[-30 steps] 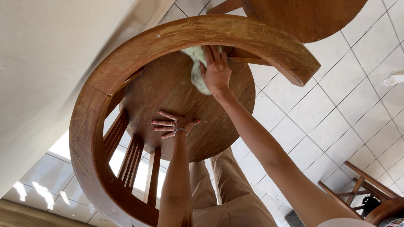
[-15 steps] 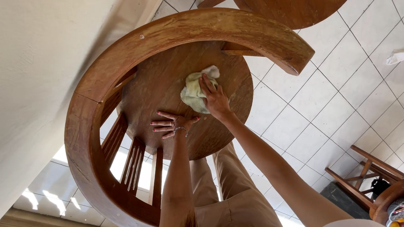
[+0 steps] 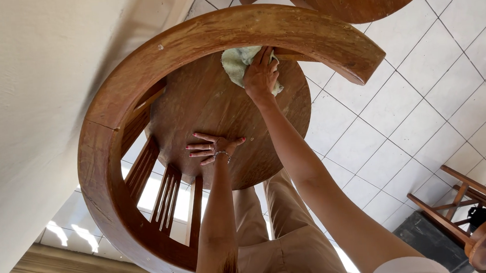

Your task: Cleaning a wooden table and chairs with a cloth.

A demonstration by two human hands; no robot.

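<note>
Against the pale wall, a round wooden chair with a curved backrest is positioned on the white tiled floor. Its circular seat is braced by the left hand, laid flat with fingers spread, nothing grasped. A pale green cloth is pressed onto the seat's far edge, under the backrest, by the right hand.

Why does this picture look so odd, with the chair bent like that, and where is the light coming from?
Head view: the wide lens bows the wooden chair and stretches the arms; bright daylight washes out the floor beyond the slats, while the wall lies in soft shadow. The right hand on the cloth and the left hand look sharp.
</note>
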